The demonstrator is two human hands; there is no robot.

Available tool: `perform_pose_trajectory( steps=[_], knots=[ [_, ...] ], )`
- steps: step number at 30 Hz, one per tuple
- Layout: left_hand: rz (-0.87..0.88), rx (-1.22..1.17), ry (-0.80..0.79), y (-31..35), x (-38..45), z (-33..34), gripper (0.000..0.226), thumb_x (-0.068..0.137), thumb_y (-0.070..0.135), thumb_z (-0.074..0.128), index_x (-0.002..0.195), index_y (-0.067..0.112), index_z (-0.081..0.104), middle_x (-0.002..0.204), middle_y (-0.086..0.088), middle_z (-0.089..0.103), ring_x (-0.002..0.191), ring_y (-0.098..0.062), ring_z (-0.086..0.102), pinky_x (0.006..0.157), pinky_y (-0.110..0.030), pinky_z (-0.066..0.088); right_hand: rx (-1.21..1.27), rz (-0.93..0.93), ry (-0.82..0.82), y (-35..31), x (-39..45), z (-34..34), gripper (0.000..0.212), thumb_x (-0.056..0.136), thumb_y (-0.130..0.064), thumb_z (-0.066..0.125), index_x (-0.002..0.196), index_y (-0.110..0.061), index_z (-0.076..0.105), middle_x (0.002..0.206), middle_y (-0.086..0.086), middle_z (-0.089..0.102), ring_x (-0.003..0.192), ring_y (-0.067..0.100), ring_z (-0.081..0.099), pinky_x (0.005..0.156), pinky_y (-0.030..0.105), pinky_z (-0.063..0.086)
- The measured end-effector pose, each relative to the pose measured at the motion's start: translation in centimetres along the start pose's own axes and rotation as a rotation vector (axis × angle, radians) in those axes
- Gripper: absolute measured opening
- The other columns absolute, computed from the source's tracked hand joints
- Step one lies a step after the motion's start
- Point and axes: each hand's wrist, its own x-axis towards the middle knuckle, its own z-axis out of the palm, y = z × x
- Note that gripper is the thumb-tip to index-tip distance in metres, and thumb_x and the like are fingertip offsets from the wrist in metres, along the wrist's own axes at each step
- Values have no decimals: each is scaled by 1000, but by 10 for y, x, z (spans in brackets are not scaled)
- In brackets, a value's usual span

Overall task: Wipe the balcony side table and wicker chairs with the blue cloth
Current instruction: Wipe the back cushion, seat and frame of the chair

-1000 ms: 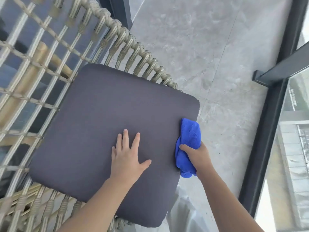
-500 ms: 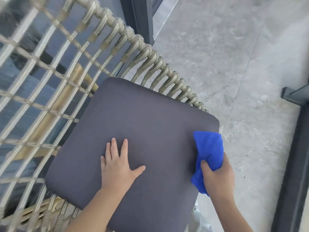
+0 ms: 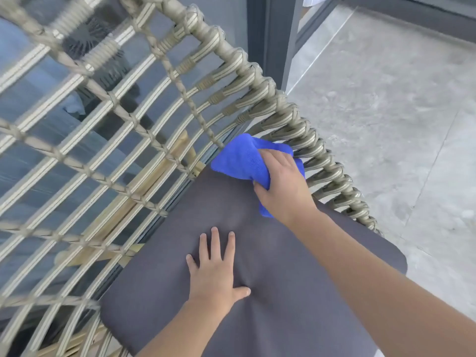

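A wicker chair [image 3: 260, 81] with a woven beige rim and lattice back fills the left and centre of the head view. Its dark grey seat cushion [image 3: 283, 305] lies under both my hands. My right hand [image 3: 283, 186] grips the bunched blue cloth [image 3: 242, 158] at the cushion's far corner, where the cushion meets the woven rim. My left hand [image 3: 213, 274] rests flat on the middle of the cushion with fingers spread. The side table is out of view.
Grey stone floor tiles [image 3: 399, 112] spread to the right of the chair. A dark metal post [image 3: 270, 39] stands behind the chair's rim, with a dark frame along the top right. Glass shows through the lattice on the left.
My right hand carried the blue cloth from the cushion's right edge up to its far corner by the woven rim. My left hand stayed pressed flat on the cushion. The view shifted closer.
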Motion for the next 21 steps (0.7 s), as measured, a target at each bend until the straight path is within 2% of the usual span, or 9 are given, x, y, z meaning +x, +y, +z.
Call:
perform_pose_trajectory(
  steps=[1, 3, 5, 6, 9, 12, 15, 21],
  knots=[
    [-8, 6, -10, 0, 2, 1, 127, 84, 68, 68, 158, 30, -28, 164, -8, -36, 155, -35, -26, 124, -64, 9, -24, -30, -78, -5, 21, 12, 57, 85, -17, 68, 141, -14, 57, 142, 1, 56, 135, 28, 41, 111, 46, 39],
    [-23, 18, -24, 1, 5, 3, 126, 86, 66, 67, 157, 29, -31, 163, -10, -38, 154, -37, -28, 123, -66, 8, -126, -21, -305, -14, 52, 37, 68, 88, -36, 69, 152, -25, 47, 163, -1, 35, 154, 30, 19, 121, 61, 23],
    [-24, 23, -29, 3, 9, 3, 125, 88, 64, 67, 156, 28, -32, 163, -11, -39, 153, -38, -29, 122, -67, 6, -208, 5, -477, -15, 68, 60, 77, 90, -57, 64, 158, -36, 36, 171, -4, 16, 159, 28, -1, 124, 64, 4],
    [-25, 25, -28, 2, 10, 3, 125, 88, 64, 66, 156, 28, -32, 163, -11, -39, 153, -38, -29, 122, -67, 6, -240, 7, -513, -14, 71, 70, 80, 90, -63, 60, 160, -39, 29, 172, -4, 11, 159, 29, -5, 124, 64, 2],
    [-32, 28, -36, 0, 15, 4, 125, 88, 65, 66, 155, 28, -33, 162, -11, -40, 152, -39, -30, 122, -68, 4, -362, -30, -483, -9, 67, 88, 77, 98, -56, 53, 163, -39, 17, 173, -3, 8, 159, 32, -1, 123, 64, 12],
    [-40, 37, -40, -1, 14, 8, 127, 88, 66, 65, 151, 26, -37, 161, -12, -41, 152, -39, -31, 121, -68, 4, -397, -69, -443, -4, 61, 90, 70, 101, -43, 53, 163, -36, 19, 171, -2, 13, 157, 32, 10, 121, 59, 23],
    [-42, 45, -36, -1, 15, 8, 127, 87, 67, 65, 155, 26, -34, 162, -12, -41, 152, -40, -30, 121, -68, 6, -375, -73, -444, 3, 58, 84, 71, 99, -36, 56, 162, -35, 24, 170, -2, 18, 155, 31, 17, 115, 56, 33],
    [-51, 51, -18, -2, 16, 8, 128, 84, 71, 66, 157, 28, -31, 164, -10, -36, 154, -39, -27, 122, -67, 9, -356, -44, -406, 29, 29, 57, 77, 95, -33, 58, 163, -31, 23, 168, -5, 26, 151, 26, 24, 107, 52, 40]
  ],
)
